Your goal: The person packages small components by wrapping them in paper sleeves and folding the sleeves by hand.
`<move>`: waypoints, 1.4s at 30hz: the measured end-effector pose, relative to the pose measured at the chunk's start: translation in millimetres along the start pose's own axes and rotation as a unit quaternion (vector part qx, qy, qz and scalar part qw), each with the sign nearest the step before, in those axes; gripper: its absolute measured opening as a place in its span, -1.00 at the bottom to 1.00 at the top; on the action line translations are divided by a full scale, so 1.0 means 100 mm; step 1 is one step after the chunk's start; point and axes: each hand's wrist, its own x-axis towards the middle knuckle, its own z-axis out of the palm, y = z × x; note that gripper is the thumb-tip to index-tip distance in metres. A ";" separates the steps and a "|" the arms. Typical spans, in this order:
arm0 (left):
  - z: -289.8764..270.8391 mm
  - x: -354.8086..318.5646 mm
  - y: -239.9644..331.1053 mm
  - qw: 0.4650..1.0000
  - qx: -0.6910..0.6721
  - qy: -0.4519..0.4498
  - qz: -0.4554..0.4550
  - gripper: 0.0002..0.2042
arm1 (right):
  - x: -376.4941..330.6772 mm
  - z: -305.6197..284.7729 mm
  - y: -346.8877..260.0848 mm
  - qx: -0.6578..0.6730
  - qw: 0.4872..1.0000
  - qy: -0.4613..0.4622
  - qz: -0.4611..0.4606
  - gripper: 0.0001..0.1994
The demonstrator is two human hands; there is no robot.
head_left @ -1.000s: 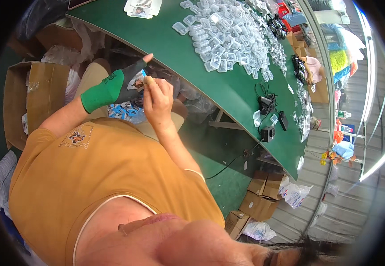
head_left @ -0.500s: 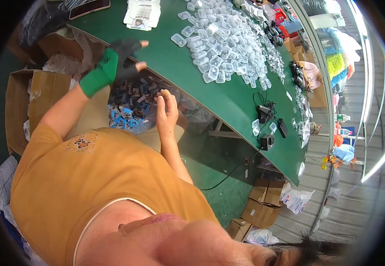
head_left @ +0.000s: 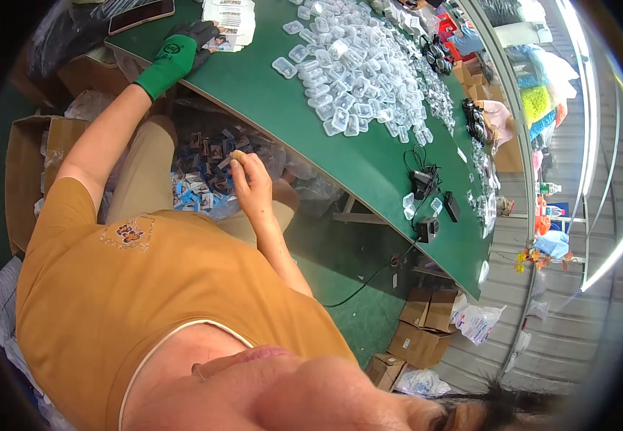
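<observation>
Gloved left hand at the printed sheets, bare right hand below the table edge

The green table (head_left: 254,93) is the landmark. On its far left corner, the person's left hand (head_left: 188,44) lies with fingers spread against the near edge of the white printed sheets (head_left: 234,27); whether it grips one cannot be told. The right hand (head_left: 251,185) hangs just off the table's near edge, thumb and fingertips drawn together; whether anything sits between them is too small to tell.

The step in hand looks like getting hold of a sheet. Lifting it would call for a pinch on one edge without dragging the others.

Below the table's near edge lie many small blue-and-white pieces (head_left: 198,192), with clear plastic around them; what holds them is hidden. On the table top is a heap of small clear plastic cases (head_left: 354,79), contents unclear. Left of the table, a cardboard box (head_left: 24,183) holds pale items, hard to identify.
</observation>
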 end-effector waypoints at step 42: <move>-0.71 -1.19 1.70 0.711 -0.636 -0.190 -0.233 -0.46 | 0.71 -1.16 -0.09 -0.308 0.910 0.260 -0.095 -0.72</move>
